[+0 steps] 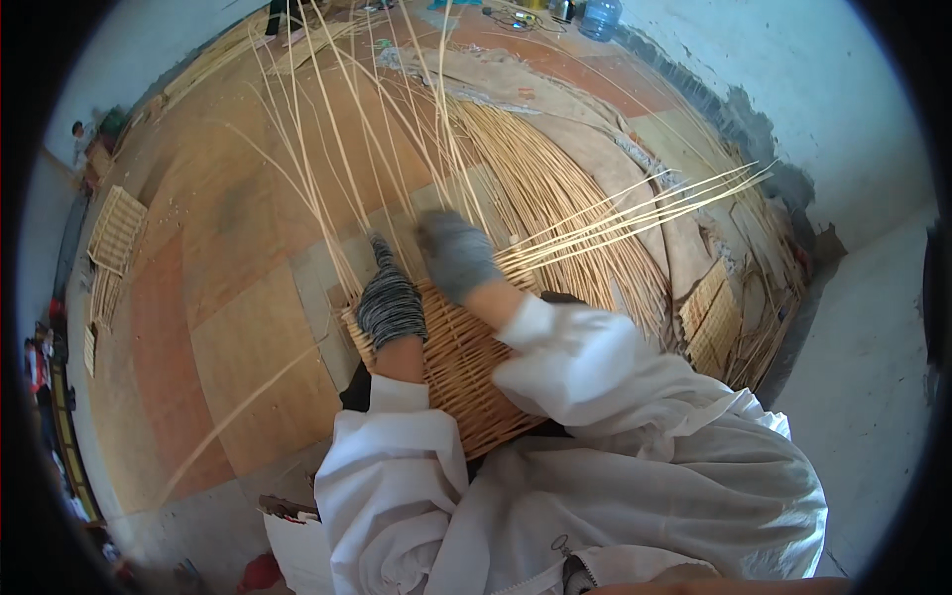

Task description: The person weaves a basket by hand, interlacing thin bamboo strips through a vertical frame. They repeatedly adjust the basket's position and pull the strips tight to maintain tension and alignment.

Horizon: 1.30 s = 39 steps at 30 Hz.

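A woven wicker panel (474, 367) lies against my lap, with long pale willow rods (342, 129) fanning out from its far edge. My left hand (390, 305), in a grey-and-black striped glove, grips the panel's far left part, its forefinger stretched along the rods. The other fingers are curled and partly hidden. My right hand (456, 256), in a grey glove, is at the far edge among the upright rods, to the right of the left hand. Motion smears its fingers, so their hold is unclear. A bunch of side rods (635, 218) sticks out to the right of it.
A large spread of loose rods (555, 188) lies on the floor beyond and to the right. A woven tray (117, 230) rests at the far left, and a flat woven piece (710, 309) at the right. A blue water bottle (600, 18) stands by the far wall.
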Available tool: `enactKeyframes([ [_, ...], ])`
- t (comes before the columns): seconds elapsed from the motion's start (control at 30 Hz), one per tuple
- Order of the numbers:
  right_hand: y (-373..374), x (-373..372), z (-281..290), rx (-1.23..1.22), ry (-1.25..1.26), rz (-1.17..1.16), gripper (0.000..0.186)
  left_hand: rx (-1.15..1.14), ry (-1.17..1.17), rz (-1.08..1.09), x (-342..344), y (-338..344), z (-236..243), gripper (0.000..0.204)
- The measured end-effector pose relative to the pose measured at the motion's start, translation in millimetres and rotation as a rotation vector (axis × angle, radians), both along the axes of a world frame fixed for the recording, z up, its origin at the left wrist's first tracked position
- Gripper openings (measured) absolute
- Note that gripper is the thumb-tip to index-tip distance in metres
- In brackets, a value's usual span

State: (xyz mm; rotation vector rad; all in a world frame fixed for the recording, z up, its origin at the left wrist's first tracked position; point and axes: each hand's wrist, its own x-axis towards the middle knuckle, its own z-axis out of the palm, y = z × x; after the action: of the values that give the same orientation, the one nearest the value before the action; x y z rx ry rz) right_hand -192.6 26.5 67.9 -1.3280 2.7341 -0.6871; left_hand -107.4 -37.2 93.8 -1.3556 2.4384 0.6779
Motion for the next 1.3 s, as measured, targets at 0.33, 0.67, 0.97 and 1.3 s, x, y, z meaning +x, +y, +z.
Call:
enactKeyframes([
  [0.33,119.1,-57.4,-43.9,-0.996,-0.678,0.066,0.021,-0.725,0.777,-0.165,-21.2,12.6,-81.1,0.052],
  [0.67,143.4,-105.2,-49.7,-0.624,-0.823,0.081,0.013,-0.118,-0.318,-0.45,-105.0,-33.5,-67.9,0.036],
  [0.97,147.4,-126.2,-41.4,0.111,-0.369,-0.359,0.017,-0.318,0.132,-0.543,-58.0,102.8,-34.8,0.064],
  [1.3,151.3,-37.2,-23.2,-0.455,0.24,-0.084,0.043,-0.716,0.896,-0.356,-15.9,106.4,-77.8,0.056],
])
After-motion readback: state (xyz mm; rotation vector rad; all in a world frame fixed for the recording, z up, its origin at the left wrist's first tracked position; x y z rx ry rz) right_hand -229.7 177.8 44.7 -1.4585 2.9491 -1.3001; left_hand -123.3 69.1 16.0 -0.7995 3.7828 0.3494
